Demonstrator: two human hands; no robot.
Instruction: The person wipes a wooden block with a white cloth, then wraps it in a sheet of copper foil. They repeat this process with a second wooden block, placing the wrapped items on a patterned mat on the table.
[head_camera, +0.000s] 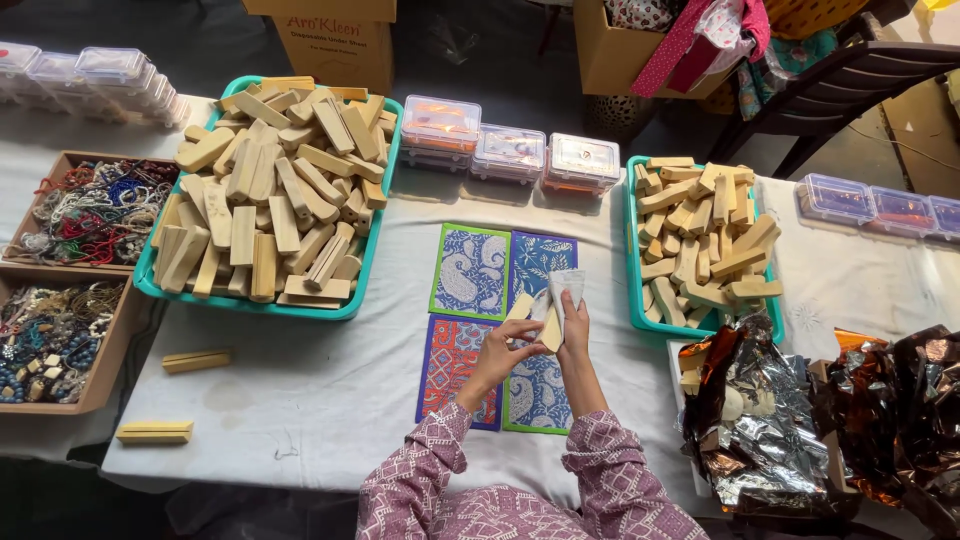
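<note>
I see pale, matt bare wood blocks (275, 190) heaped in a smooth teal plastic tray (150, 278) on the left, glossy crinkled foil (760, 420) near right, and clear shiny plastic boxes (510, 152) further back.

A small craft workshop is suggested: a cloth-covered desk (300, 400) is loaded with teal trays (370, 250) of cut wooden blocks (270, 200), wooden boxes of beads (90, 215), clear plastic boxes (510, 155) and patterned cards (470, 270), while cardboard cartons (340, 40) are stored behind.

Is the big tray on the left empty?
No, the big teal tray on the left is heaped with pale wooden blocks.
</note>
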